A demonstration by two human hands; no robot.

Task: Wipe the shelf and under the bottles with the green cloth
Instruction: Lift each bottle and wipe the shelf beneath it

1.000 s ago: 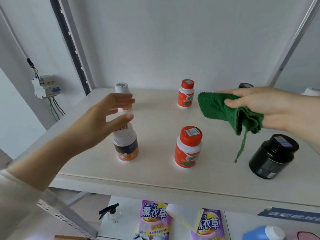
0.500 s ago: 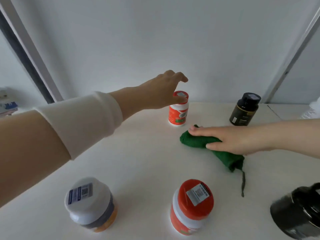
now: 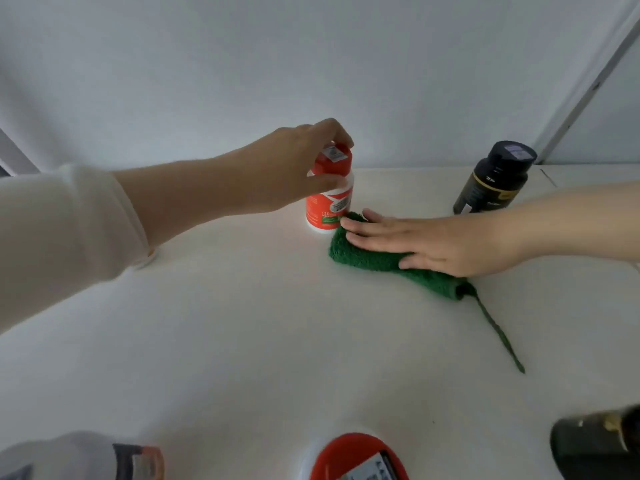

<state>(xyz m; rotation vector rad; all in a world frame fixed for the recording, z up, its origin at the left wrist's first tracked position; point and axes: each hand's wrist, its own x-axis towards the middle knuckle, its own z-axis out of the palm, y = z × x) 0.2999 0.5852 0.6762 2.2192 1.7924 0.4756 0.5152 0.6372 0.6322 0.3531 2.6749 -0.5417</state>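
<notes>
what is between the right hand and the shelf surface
The green cloth: the right hand lies flat on it, pressing it onto the shelf next to the red-capped bottle. The head view shows this.

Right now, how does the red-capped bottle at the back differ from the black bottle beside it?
The red-capped bottle has a white and orange body; the black bottle is dark with a gold band. The left hand grips the red-capped bottle's cap; the black bottle is untouched. The green cloth reaches the red-capped bottle's base but not the black bottle. Both stand capped by the back wall.
</notes>
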